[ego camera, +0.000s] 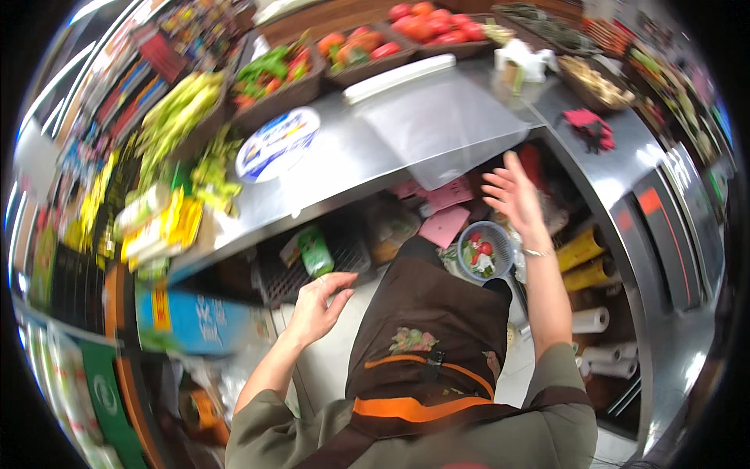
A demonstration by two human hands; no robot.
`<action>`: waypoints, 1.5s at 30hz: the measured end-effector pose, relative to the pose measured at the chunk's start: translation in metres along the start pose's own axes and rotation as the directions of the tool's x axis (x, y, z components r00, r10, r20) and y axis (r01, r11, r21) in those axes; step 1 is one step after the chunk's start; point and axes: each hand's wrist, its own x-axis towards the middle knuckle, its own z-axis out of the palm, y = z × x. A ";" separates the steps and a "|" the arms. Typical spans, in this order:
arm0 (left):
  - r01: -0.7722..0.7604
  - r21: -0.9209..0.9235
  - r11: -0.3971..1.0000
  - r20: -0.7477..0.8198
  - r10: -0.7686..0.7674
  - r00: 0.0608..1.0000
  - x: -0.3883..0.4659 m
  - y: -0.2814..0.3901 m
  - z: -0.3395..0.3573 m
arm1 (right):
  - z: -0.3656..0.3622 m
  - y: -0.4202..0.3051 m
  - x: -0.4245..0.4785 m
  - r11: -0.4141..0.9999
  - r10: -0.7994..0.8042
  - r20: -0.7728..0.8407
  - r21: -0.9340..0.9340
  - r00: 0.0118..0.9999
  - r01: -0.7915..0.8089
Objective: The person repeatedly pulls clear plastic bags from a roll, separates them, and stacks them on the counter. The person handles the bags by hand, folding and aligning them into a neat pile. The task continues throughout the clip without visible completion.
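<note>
My left hand (pixel 322 306) is raised in front of the apron with nothing in it, its thumb and fingers apart, near a green packet (pixel 315 252) on the shelf under the counter. Empty and with fingers spread, my right hand (pixel 515 193) is held up beside the counter's inner corner. Close to it, a sheet of clear plastic film (pixel 445 129) lies across the steel counter (pixel 328 170) and hangs over the front edge. A white roll (pixel 400 79) lies at the film's far end. Pink papers (pixel 445 225) and a blue plastic basket (pixel 508 249) holding red and green vegetables are below.
Crates of tomatoes (pixel 436 26), peppers (pixel 272 76) and pale green vegetables (pixel 179 117) line the counter's back and left. A pink cloth-like item (pixel 590 130) lies on the right counter. Beneath are yellow tubes (pixel 580 249) and white rolls (pixel 590 320). A blue box (pixel 193 322) stands lower left.
</note>
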 end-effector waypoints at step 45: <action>-0.770 0.362 0.525 0.602 0.500 0.623 0.388 0.160 0.212 | -0.151 0.092 -0.326 0.944 -0.324 -0.555 -0.236 0.766 0.229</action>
